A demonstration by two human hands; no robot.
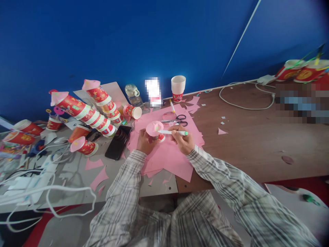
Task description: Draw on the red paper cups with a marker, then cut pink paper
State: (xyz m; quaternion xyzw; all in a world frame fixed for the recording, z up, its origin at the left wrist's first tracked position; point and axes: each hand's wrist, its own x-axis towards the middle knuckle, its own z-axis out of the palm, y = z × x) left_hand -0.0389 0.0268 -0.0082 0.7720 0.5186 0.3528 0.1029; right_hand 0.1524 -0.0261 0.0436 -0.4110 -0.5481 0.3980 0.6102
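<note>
My left hand (146,142) is closed around a small red paper cup (161,138), much of it hidden by the fingers and the paper above. A pink paper disc (153,127) covers the cup's top. In my right hand (183,139) is a white marker (168,132) with a green end, its tip meeting the disc or just over it. Both hands are above a stack of pink paper sheets (169,157). Black-handled scissors (181,120) lie on the sheets just beyond the marker, beside a yellow-and-white pen (172,107).
Stacked red cups (87,115) with pink tops lean at the left, near a black phone (118,142) and a capped cup (86,146). A water bottle (134,96) and a white-and-red cup (178,87) stand by the blue wall. White cables (48,192) tangle at lower left; paper scraps are scattered about.
</note>
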